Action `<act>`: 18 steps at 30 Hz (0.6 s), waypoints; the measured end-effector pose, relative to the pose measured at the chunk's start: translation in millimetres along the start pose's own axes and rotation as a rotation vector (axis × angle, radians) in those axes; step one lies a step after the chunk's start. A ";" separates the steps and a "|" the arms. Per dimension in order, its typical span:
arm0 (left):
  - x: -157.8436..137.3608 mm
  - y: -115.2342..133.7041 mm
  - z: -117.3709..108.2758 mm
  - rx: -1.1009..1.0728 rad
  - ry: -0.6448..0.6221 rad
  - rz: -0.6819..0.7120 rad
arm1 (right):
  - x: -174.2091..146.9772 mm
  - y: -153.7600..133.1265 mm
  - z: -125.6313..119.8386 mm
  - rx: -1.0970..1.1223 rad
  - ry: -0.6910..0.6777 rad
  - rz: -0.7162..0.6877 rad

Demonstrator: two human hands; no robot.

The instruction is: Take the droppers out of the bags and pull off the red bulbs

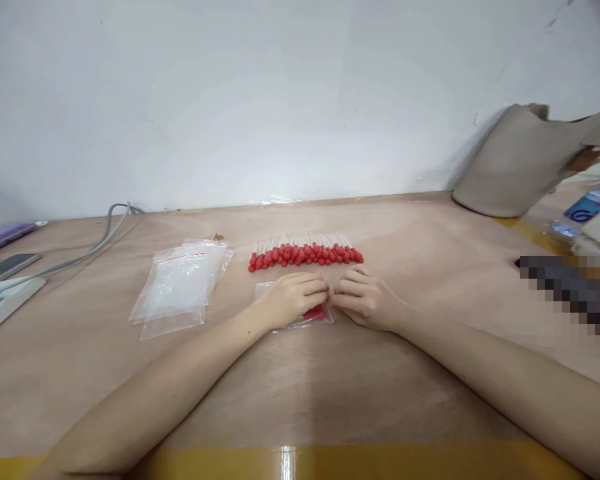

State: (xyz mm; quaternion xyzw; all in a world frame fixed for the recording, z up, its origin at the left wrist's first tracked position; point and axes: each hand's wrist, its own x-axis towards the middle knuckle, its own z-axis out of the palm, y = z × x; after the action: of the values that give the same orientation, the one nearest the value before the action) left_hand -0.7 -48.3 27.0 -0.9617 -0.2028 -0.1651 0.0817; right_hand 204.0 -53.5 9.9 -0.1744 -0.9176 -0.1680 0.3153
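A small clear zip bag (290, 325) lies flat on the table with something red (314, 312) inside, partly covered by fingers. My left hand (300, 295) rests over the bag, its fingers curled and closed on the bag's upper right part. From the right, my right hand (367, 298) meets the bag's right edge with fingers bent and pressed together. The fingertips of both hands almost touch, and what lies exactly between them is hidden. Just beyond the hands is a row of thin pale sticks with round red heads (305, 253), the heads facing me.
A stack of clear zip bags (180, 283) lies to the left. Farther left are a power strip (10, 307) with a grey cable (90, 252), a phone (10, 268) and a purple item (7, 237). At right stand a beige bag (510, 160) and a plastic bottle (587, 207).
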 end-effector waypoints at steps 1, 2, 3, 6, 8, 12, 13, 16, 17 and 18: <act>-0.1 0.0 0.5 0.001 -0.025 0.021 | 1.2 -0.7 -0.5 -0.015 -0.010 -0.015; -0.3 0.2 0.5 -0.001 -0.056 0.035 | 2.2 -1.1 -0.9 -0.027 -0.024 -0.029; -0.7 0.5 0.0 -0.003 -0.088 0.044 | 2.9 -1.1 -1.0 -0.035 -0.037 -0.041; -2.3 0.2 -6.6 0.005 -0.161 0.047 | 2.6 0.9 -2.0 -0.039 -0.067 -0.065; -3.8 -2.0 -15.9 0.013 -0.159 0.040 | 0.9 3.2 -3.9 -0.025 -0.091 -0.078; -7.5 -8.5 -37.8 0.074 -0.041 0.019 | -2.3 4.9 -10.7 0.064 -0.187 0.005; -8.2 -9.8 -41.2 0.107 -0.018 0.021 | -2.3 4.2 -12.3 0.107 -0.208 0.070; -8.6 -11.2 -41.2 0.196 0.042 0.053 | -0.2 0.6 -13.8 0.305 -0.241 0.308; -8.3 -10.9 -38.4 0.209 0.057 0.068 | 1.1 -0.8 -12.7 0.376 -0.231 0.389; -8.0 -10.1 -34.9 0.207 0.070 0.079 | 2.5 -2.1 -10.8 0.436 -0.208 0.462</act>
State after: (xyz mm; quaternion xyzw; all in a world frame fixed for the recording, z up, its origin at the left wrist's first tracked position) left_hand -21.7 -49.9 57.7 -0.9490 -0.1780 -0.1733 0.1941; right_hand 206.9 -59.4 19.2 -0.3224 -0.8955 0.1269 0.2794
